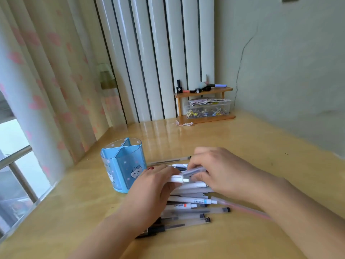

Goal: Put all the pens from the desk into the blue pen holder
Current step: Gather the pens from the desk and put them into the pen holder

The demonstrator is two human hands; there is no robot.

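Observation:
A blue pen holder [122, 166] with cartoon figures and inner dividers stands upright on the desk, left of my hands; no pens show in it. Several white and clear pens [188, 207] lie in a loose pile just right of the holder. My left hand [149, 191] holds the left ends of a few white pens at the top of the pile. My right hand [216, 172] has its fingers curled round the same bundle from the right. One clear pen [168, 161] lies apart behind the pile. A pink pen [248, 211] pokes out under my right forearm.
The wooden desk [242, 144] runs back to a corner, where a small wooden shelf [205, 103] carries bottles and a clear box of small items. A heart-patterned curtain [46, 81] and a window rail lie past the desk's left edge. A paper scrap [183, 124] lies before the shelf.

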